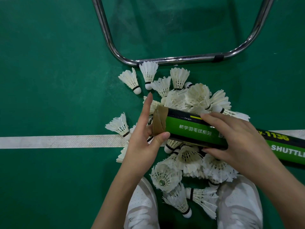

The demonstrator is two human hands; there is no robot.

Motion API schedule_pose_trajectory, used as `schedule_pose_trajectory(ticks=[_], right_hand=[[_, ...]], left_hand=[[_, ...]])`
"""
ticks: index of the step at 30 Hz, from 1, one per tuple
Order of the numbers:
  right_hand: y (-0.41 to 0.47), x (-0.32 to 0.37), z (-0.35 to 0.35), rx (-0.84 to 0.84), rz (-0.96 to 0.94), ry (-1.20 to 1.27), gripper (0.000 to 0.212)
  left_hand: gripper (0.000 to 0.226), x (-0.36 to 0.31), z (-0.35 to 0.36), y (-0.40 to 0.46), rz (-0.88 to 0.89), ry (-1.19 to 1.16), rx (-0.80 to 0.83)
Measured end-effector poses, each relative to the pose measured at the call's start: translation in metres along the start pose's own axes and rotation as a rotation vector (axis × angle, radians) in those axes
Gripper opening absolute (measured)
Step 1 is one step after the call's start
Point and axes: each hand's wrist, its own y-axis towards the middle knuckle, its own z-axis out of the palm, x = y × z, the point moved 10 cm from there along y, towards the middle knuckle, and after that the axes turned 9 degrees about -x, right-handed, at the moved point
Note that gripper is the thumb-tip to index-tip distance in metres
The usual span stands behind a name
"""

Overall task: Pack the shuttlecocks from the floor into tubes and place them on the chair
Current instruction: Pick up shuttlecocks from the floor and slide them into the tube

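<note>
Sideways tube (194, 129), taped end left, over shuttlecocks (189, 100)

We are reaching both bare forearms forward: our left hand (145, 129) is pinching with thumb, index finger straight; our right hand (231, 134) is gripping, fingers curled.

Glossy tube (189, 131), feathered shuttlecocks (179, 100), polished metal chair frame (109, 40), textured floor (49, 63).

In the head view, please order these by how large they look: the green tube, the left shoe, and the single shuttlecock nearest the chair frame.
1. Tube, though nearness to the camera enlarges it and part is out of view.
2. Left shoe, partly cut off.
3. Shuttlecock, clearly smallest.
</note>
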Motion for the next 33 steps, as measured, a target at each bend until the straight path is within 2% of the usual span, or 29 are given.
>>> schedule_pose_trajectory(ticks=[3,10,23,33], right_hand=[[-0.0004,-0.0002,-0.0001,-0.001,-0.002,-0.004,0.091],[-0.0004,0.0041,0.0014,0.006,-0.023,0.0,0.092],[-0.0003,0.0072,0.002,0.012,-0.035,0.009,0.088],[-0.0006,0.0079,0.003,0.012,-0.04,0.0,0.089]], left_hand=[[0.085,-0.0007,-0.0021,-0.001,0.011,0.028,-0.019],[0.1,-0.0006,-0.0017,-0.0014,-0.003,0.131,-0.05],[0.104,0.0009,-0.0004,0.0002,-0.028,0.078,-0.019],[0.098,-0.0016,0.0034,-0.0009,-0.019,0.088,0.02]])
